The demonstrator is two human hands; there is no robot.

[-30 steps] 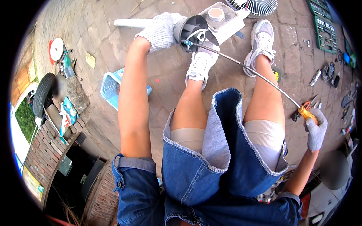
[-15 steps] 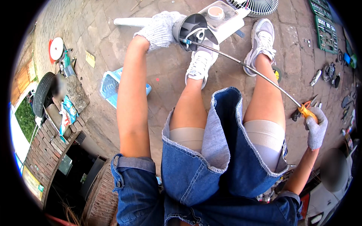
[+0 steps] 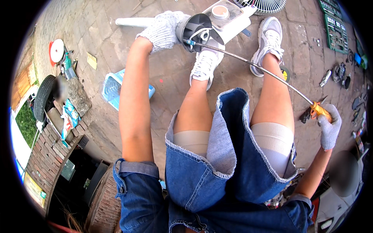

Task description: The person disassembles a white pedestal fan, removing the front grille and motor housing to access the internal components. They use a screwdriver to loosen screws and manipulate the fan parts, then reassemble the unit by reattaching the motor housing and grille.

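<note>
My gloved left hand is closed round a dark grey hollow plastic housing with a white cord and a small blue part inside; a white tube sticks out leftward behind the hand. My gloved right hand grips the yellow handle of a long screwdriver, whose shaft crosses over my legs to the blue part in the housing. Whether the tip touches it I cannot tell. Beyond the housing lie a white panel with a clear tray and a white fan cage.
A blue plastic basket lies left of my legs. An open green tool case and several loose metal parts lie at the right. At far left are a tyre, a rock and a brick wall.
My right hand and the screwdriver handle have shifted slightly right and up. My left hand with the housing has moved a little left and up; both grips look the same.
</note>
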